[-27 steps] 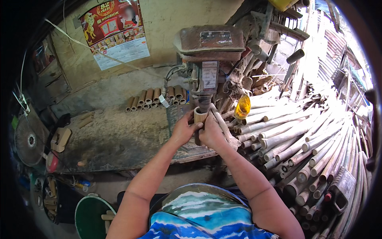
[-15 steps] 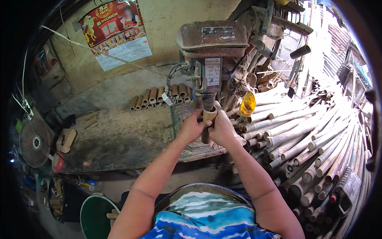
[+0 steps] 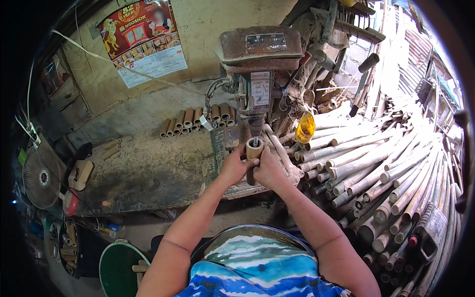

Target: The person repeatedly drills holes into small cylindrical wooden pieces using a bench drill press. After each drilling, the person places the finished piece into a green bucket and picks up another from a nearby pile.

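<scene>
A short bamboo tube (image 3: 254,152) stands nearly upright between my two hands, its open end facing up. My left hand (image 3: 234,168) wraps its left side and my right hand (image 3: 269,169) grips the right, thumbs meeting at the front. Directly above is the rusty drill press (image 3: 260,48); its dark chuck (image 3: 256,123) points down, and a shiny metal shaft shows at the mouth of the tube. How deep the shaft reaches inside is hidden.
Cut bamboo tubes (image 3: 188,119) are stacked at the back of the dusty workbench (image 3: 148,168). Long bamboo poles (image 3: 366,158) pile up on the right, beside a hanging yellow container (image 3: 305,127). A fan (image 3: 43,175) stands left; a green bucket (image 3: 111,267) sits below.
The tube's rim now sits farther below the chuck, so the metal shaft shows between them. Both hands keep their grip on the tube. The whole view has shifted slightly.
</scene>
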